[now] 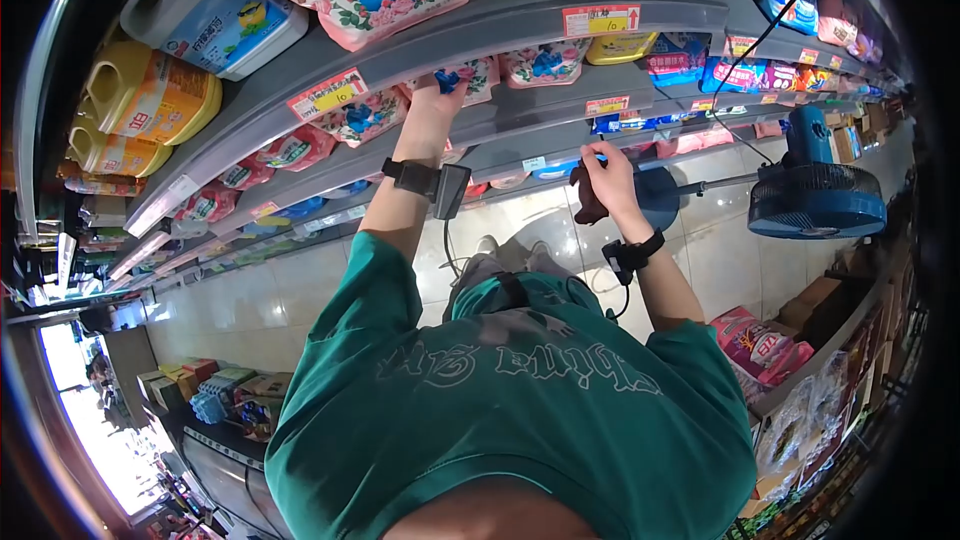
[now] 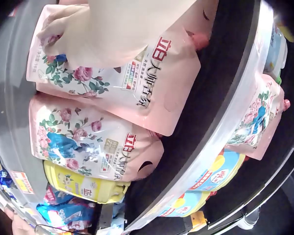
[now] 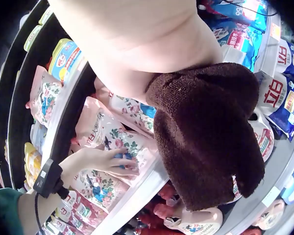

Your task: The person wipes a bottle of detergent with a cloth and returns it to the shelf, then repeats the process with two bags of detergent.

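Note:
My left hand (image 1: 437, 95) reaches onto a middle shelf. Its fingers lie spread over the front of a pink and white detergent pouch (image 2: 159, 90) printed with roses, as the right wrist view shows of the left hand (image 3: 110, 160). A matching pouch (image 2: 88, 142) lies beside it. In front of my body, my right hand (image 1: 612, 185) grips a dark brown cloth (image 3: 210, 132), which hangs down in folds. Most of the right hand's fingers are hidden behind the cloth.
A price-tagged shelf edge (image 1: 500, 35) curves above the left hand. A yellow bottle (image 2: 85, 186) stands past the pouches. To the right is a blue floor fan (image 1: 815, 200); a dark cable (image 1: 770, 30) hangs near it. Boxes and pink bags (image 1: 760, 345) sit behind on the right.

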A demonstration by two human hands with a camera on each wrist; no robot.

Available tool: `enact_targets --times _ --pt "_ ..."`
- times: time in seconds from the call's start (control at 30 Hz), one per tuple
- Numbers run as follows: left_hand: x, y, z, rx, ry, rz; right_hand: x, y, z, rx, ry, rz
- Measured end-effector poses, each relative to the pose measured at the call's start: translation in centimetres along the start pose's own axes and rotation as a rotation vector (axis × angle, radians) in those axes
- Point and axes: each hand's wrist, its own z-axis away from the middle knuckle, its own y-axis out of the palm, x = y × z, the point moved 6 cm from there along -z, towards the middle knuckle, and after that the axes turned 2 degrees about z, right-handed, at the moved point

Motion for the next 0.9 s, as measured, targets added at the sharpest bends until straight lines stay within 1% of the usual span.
enact_targets --times 0.1,0.2,0.3,0.37,0.47,0.53,0.6,0.7,0.77,0.83,0.87,0.9 --pt "-0.2 -0.5 -2.1 -0.044 -0.062 -0.02 -0.2 0.0 0.1 0.012 0.019 0.005" --pt "-0.5 2.4 1.7 -0.097 0.02 -0.016 -0.2 -0.1 0.3 0.024 0.034 0.002" --pt "-0.4 2.2 0.1 -0.072 0.003 0.009 -0.3 -0.2 0.4 0.006 -0.002 0.023" --pt "-0.3 2.3 0.0 -0.098 0.017 0.041 -0.4 -0.3 0.5 0.006 -0.017 0.026" --pt "-0.5 2.4 -1.1 -0.052 0.054 -0.076 -0.8 -0.1 0.5 0.017 -0.015 0.012" --pt "-0.9 2.0 -2.1 -0.003 0.091 -0.236 -0.9 -0.2 0.6 0.015 -0.016 0.013" --pt "-1.2 2.1 -3.9 0.098 0.204 -0.56 -0.7 -0.2 0.8 0.003 -0.026 0.027" --pt "-1.2 0.8 -8.3 0.305 0.553 -1.232 -1.0 -0.3 0.9 0.005 0.003 -0.031" --pt "-0.3 -0.5 -10.7 0.379 0.633 -1.342 -0.9 -0.5 1.1 0.004 0.003 -0.028" --pt "0.4 -1.3 -11.3 0.342 0.493 -1.202 -1.0 -0.6 1.5 0.004 0.0 -0.025" --pt "0.4 -1.1 -11.2 0.388 0.55 -1.296 -1.1 -0.7 1.4 -0.001 -0.006 -0.023" --pt "0.3 0.2 -8.7 0.401 0.609 -1.452 -1.1 -0.8 1.3 -0.008 -0.012 -0.02"
